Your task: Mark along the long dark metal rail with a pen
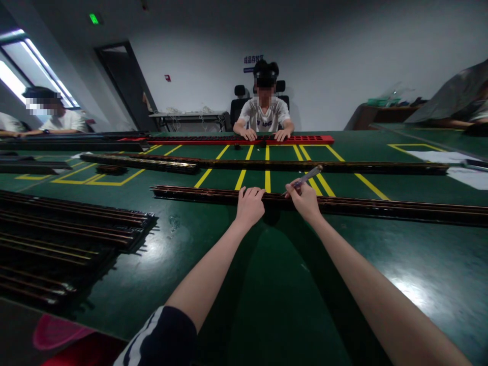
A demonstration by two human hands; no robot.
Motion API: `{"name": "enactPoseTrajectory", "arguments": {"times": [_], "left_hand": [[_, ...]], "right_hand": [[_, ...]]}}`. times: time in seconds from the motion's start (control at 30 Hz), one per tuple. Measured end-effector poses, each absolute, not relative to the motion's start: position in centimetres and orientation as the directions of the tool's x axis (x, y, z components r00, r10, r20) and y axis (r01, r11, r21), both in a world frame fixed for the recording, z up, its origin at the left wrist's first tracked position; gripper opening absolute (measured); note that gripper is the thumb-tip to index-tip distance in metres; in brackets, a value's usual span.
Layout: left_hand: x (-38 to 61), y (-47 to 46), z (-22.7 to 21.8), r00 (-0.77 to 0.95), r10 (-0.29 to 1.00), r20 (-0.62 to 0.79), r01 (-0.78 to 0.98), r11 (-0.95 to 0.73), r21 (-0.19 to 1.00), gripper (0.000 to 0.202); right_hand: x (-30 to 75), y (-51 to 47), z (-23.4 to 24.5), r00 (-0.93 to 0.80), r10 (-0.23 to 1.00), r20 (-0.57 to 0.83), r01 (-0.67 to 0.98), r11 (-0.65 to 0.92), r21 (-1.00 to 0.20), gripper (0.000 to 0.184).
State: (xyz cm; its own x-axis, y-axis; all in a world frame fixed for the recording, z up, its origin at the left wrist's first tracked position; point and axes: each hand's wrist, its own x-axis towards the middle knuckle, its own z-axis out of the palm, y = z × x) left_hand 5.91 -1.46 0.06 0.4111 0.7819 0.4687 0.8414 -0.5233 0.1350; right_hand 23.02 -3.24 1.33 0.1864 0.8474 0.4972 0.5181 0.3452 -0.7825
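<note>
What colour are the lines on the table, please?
Yellow lines on the green table, best seen in the head view.

A green worktop (267, 295) marked with yellow lines (267, 170) runs through a white-walled workroom. A stack of dark strips (68, 229) lies at its left edge, another long strip (343, 166) farther back, and white sheets (450, 158) at the right. Opposite, a person in a white T-shirt (265, 117) sits behind a red tray (305, 139), a second person (64, 121) at far left, near a dark door (122, 86) and a green sign (93, 19)
</note>
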Motion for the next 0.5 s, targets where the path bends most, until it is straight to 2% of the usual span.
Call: {"name": "enactPoseTrajectory", "arguments": {"times": [0.13, 0.5], "left_hand": [[5.9, -1.37, -0.09, 0.431, 0.78, 0.454, 0.829, -0.54, 0.142, 0.038], [5.94, -1.28, -0.19, 0.44, 0.775, 0.454, 0.837, -0.537, 0.105, 0.034]], "right_hand": [[23.01, -3.24, 1.35, 0.193, 0.849, 0.492, 0.513, 0.34, -0.788, 0.034], [22.93, -3.37, 1.63, 0.192, 0.86, 0.472, 0.525, 0.317, -0.79, 0.017]]}}
